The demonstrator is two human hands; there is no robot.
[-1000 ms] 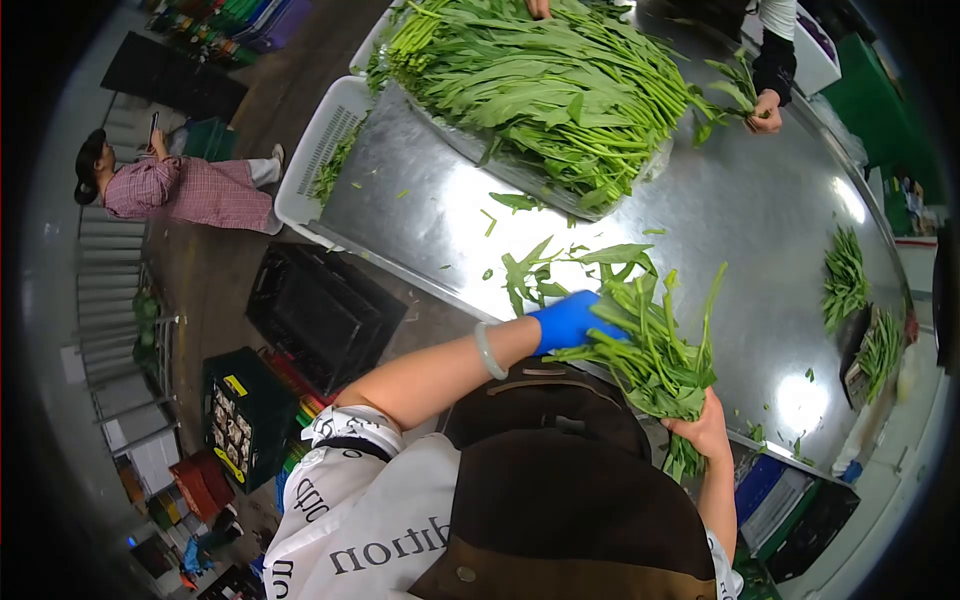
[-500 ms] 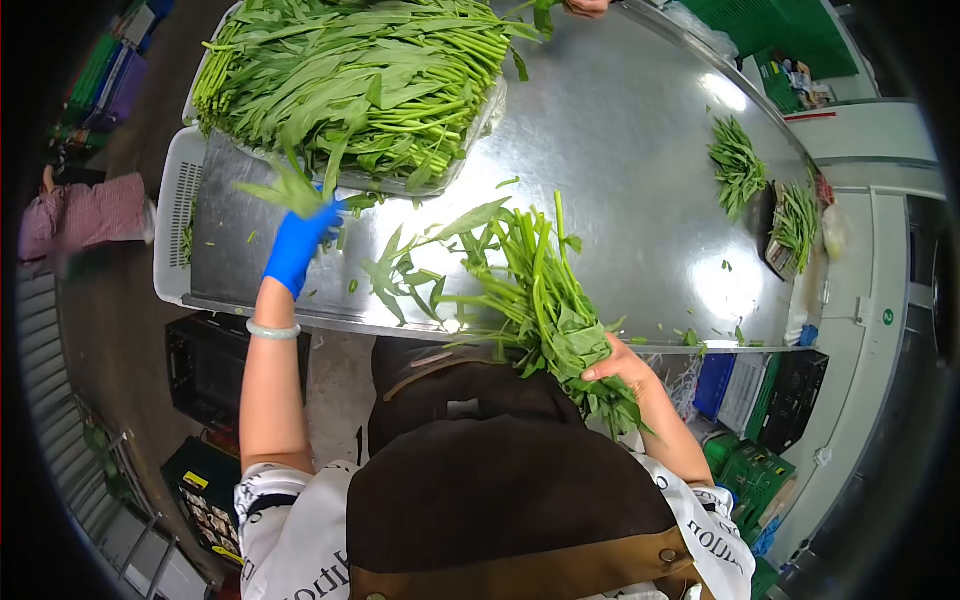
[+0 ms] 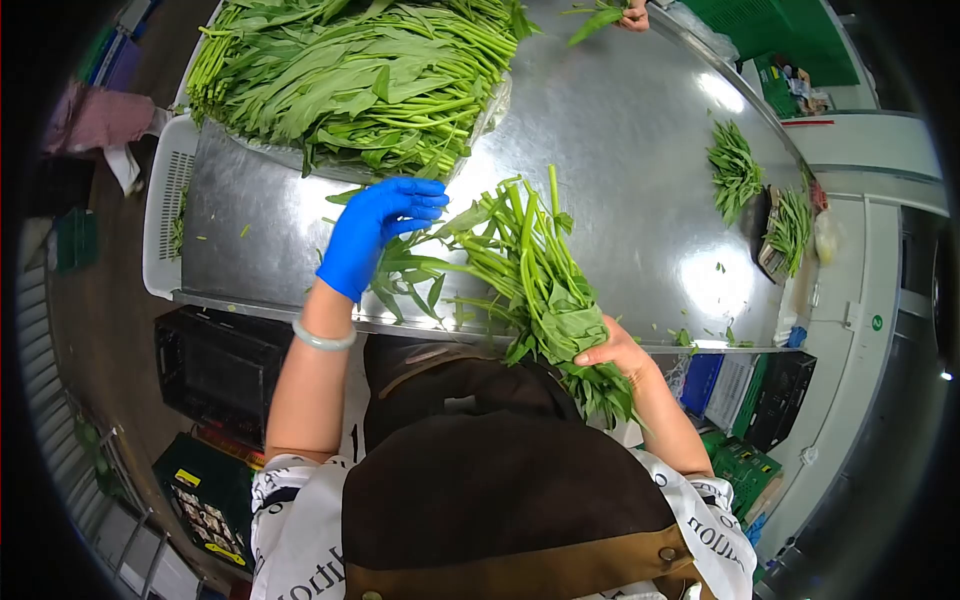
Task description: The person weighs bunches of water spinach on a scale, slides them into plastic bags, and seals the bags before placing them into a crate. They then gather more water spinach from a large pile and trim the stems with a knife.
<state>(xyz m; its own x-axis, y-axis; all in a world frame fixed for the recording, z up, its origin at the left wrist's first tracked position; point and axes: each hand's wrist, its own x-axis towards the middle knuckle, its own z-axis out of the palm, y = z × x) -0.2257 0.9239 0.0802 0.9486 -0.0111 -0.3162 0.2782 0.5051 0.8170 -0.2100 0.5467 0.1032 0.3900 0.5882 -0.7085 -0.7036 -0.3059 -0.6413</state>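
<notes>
My left hand (image 3: pixel 383 228), in a blue glove, is over the near part of the metal table, its fingers stretched out and holding nothing. Below it lie loose leafy stems (image 3: pixel 412 280). My bare right hand (image 3: pixel 616 352) is wrapped round a bunch of water spinach (image 3: pixel 530 265) at its leafy end. That bunch hangs partly over the table's near edge, with the cut stems pointing away from me. A big heap of water spinach (image 3: pixel 350 85) lies on clear plastic at the far left.
A white slotted basket (image 3: pixel 166 210) stands at the left end of the metal table (image 3: pixel 610 120). Small bunches (image 3: pixel 735 172) lie at the right. Another person's hand (image 3: pixel 634 16) holds stems at the far edge. Black crates (image 3: pixel 215 365) are below left.
My left hand has moved right, from beside the heap toward the bunch, and the leaves it held are gone from it. My right hand keeps the bunch. The other person's hand shows more, with stems.
</notes>
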